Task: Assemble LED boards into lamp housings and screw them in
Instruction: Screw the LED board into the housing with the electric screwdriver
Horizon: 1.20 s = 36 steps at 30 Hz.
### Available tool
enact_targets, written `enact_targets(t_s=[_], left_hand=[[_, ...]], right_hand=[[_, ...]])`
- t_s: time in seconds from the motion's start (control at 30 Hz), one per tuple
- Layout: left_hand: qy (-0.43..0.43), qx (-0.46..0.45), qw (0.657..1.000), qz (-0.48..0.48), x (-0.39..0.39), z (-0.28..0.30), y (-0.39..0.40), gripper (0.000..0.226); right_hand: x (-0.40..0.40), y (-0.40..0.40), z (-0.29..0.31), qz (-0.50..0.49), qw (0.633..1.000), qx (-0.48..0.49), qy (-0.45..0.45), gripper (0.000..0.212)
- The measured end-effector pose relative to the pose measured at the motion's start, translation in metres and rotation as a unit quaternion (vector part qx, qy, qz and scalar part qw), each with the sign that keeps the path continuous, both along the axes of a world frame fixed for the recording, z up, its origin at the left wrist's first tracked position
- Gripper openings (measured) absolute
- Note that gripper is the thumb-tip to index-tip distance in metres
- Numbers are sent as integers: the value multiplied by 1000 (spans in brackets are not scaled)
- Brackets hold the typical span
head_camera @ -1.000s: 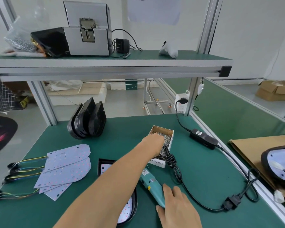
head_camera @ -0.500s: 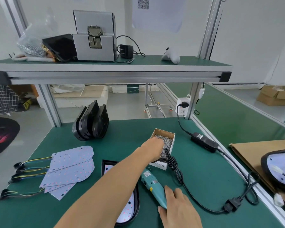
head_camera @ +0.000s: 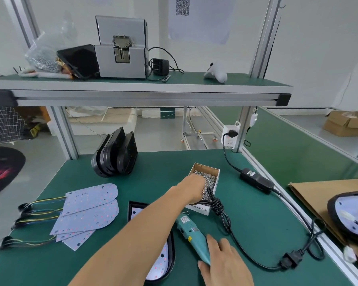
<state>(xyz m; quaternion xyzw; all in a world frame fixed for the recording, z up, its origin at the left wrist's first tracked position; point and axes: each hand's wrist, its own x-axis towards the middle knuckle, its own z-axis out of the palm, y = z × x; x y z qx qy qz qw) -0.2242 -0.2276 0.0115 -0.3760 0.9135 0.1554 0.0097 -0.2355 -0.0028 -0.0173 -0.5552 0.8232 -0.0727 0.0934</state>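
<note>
A black lamp housing (head_camera: 171,252) with a white LED board (head_camera: 158,265) seated in it lies at the near edge of the green bench mat (head_camera: 256,219), not yet visibly screwed. The left hand (head_camera: 192,187) reaches into the small cardboard box of silver screws (head_camera: 208,180); its fingers are hidden, so their grip cannot be told. The right hand (head_camera: 225,263) grips the teal electric screwdriver (head_camera: 191,232). Spare boards (head_camera: 87,211) lie left, empty housings (head_camera: 115,153) far left: most work remains.
</note>
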Motion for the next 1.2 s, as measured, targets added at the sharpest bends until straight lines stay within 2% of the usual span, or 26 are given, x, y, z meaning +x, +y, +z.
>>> enact_targets(t_s=[0.23, 0.33, 0.43, 0.53, 0.6, 0.67, 0.73, 0.77, 0.83, 0.9, 0.97, 1.0, 1.07, 1.2], left_hand=[[207, 97, 971, 70, 15, -6, -9, 10], [293, 151, 936, 121, 16, -4, -8, 9], [390, 249, 869, 175, 21, 4, -6, 9], [484, 353, 772, 213, 31, 16, -5, 10], [533, 410, 703, 230, 41, 23, -4, 13], [572, 448, 643, 242, 52, 28, -2, 15], [592, 476, 600, 249, 62, 32, 3, 13], [599, 492, 579, 252, 67, 34, 6, 12], [614, 532, 528, 250, 78, 39, 14, 8], [626, 575, 469, 241, 89, 43, 25, 6], [628, 613, 424, 225, 100, 43, 39, 7], [626, 630, 404, 218, 104, 43, 47, 8], [624, 658, 369, 206, 113, 42, 62, 7], [629, 687, 305, 197, 130, 42, 84, 1]], right_hand=[[0, 0, 1, 11, 1000, 5, 8, 73], [-1, 0, 1, 11, 1000, -3, -3, 70], [-5, -1, 5, -6, 999, 6, -39, 68], [-14, -1, 13, -41, 993, 23, -109, 56], [-22, 0, 16, -60, 977, 4, -205, 45], [-28, 1, 15, -85, 935, -29, -344, 35], [-30, 0, 15, -96, 873, -83, -471, 27], [-30, -1, 14, -97, 834, -116, -530, 30], [-26, -5, 17, -106, 727, -206, -646, 45], [-20, -11, 20, -118, 614, -300, -721, 46], [-14, -17, 23, -107, 527, -373, -756, 42], [-13, -21, 24, -102, 495, -394, -768, 41], [-11, -29, 29, -93, 463, -409, -781, 44], [-15, -48, 44, -82, 433, -424, -791, 43]])
